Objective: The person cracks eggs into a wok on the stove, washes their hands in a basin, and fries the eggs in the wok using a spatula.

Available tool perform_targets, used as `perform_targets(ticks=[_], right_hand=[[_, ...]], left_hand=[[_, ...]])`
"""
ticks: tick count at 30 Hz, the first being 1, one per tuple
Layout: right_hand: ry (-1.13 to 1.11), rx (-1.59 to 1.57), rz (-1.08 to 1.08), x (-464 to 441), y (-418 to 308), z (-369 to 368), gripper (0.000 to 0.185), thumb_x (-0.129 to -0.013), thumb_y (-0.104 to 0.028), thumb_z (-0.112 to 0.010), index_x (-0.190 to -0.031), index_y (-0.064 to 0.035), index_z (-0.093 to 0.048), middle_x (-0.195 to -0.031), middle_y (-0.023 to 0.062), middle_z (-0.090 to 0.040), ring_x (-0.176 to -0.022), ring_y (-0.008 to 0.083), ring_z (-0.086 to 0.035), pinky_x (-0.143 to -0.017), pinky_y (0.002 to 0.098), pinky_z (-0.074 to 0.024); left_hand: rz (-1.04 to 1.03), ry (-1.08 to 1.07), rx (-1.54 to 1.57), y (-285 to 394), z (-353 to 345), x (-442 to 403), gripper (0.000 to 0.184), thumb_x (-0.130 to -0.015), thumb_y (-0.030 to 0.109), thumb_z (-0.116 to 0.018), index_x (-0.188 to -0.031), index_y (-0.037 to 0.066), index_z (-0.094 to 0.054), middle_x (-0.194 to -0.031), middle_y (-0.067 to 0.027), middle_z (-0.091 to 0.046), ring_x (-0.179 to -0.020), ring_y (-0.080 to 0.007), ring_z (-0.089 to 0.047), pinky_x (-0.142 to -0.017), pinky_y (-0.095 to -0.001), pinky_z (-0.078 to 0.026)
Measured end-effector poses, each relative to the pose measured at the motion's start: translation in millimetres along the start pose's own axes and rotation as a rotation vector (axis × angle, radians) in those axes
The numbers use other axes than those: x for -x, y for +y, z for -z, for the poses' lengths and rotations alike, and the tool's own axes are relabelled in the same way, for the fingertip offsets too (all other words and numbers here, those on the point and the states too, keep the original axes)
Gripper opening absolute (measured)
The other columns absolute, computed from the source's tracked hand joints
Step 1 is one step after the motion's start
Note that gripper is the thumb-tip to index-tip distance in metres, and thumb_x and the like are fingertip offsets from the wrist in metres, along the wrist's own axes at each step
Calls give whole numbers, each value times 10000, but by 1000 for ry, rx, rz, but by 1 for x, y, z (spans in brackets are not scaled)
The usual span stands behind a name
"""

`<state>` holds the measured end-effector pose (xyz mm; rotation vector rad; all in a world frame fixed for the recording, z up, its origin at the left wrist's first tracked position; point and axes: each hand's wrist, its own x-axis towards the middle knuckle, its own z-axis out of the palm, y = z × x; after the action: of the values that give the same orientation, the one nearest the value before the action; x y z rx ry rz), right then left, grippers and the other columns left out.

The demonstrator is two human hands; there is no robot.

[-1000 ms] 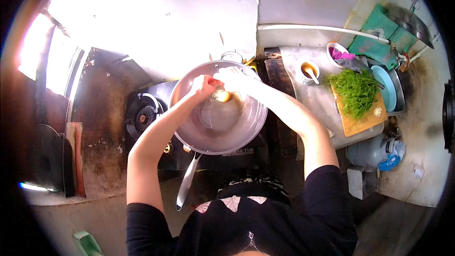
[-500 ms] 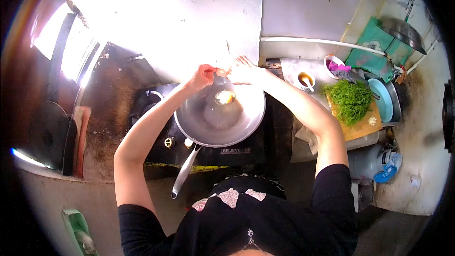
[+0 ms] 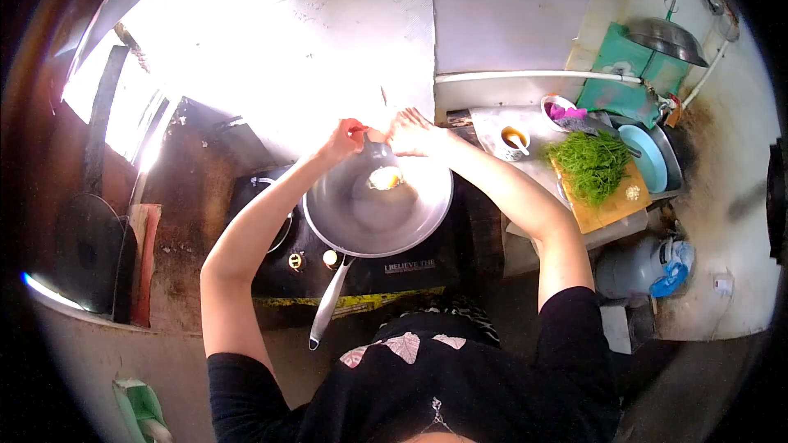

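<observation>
Left hand (image 3: 345, 143) and right hand (image 3: 413, 132) seemingly hold eggshell (image 3: 377, 136) near the wok (image 3: 379, 221).

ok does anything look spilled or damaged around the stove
I see no spill: the egg lies inside the pan. What stands out is the brown surface left of the stove; its dark, blotchy stains make it look worn or scorched.

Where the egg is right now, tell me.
In the head view, the egg lies in the far half of the pan, just below the left hand and right hand.
</observation>
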<state>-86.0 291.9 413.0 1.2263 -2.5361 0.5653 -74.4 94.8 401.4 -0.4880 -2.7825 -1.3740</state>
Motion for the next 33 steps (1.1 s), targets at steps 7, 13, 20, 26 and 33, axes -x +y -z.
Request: perform_targets(ticks=[7,13,20,26,33], right_hand=[[120,-16,24,12,-48,37,174,-623,-41,-529,-785,23,-527,-677,235,-555,-624,407,-563,-583,462,-472],[218,19,-6,12,-40,4,270,-653,-20,-522,-920,-37,-555,-906,193,-574,-804,350,-576,-660,437,-495],[204,1,-112,14,-40,-13,295,-691,-31,-550,-984,-67,-544,-952,183,-558,-774,338,-585,-668,432,-489],[-6,188,-111,19,-29,-25,153,-698,-40,-547,-846,-53,-582,-977,146,-522,-756,270,-591,-630,371,-499],[134,-37,-117,25,-26,-30,67,-685,-32,-551,-737,-62,-582,-948,132,-515,-758,276,-581,-618,371,-488]], left_hand=[[-93,-9,-29,-12,1,-4,170,-762,63,-527,-876,-3,-636,-669,-19,-593,-558,-72,-482,-501,-234,-405],[-6,-140,126,-10,5,5,175,-754,58,-558,-904,-13,-615,-692,-24,-586,-592,-70,-498,-525,-236,-422],[64,-122,280,-6,8,7,243,-645,-43,-603,-887,-41,-581,-687,6,-524,-639,-68,-481,-548,-230,-396],[-6,-176,190,-44,0,5,284,-692,-35,-617,-974,-33,-582,-744,26,-533,-667,-43,-475,-610,-207,-417],[7,-139,180,-39,0,5,302,-682,-33,-603,-982,-11,-581,-739,32,-526,-660,-47,-469,-611,-213,-412]])
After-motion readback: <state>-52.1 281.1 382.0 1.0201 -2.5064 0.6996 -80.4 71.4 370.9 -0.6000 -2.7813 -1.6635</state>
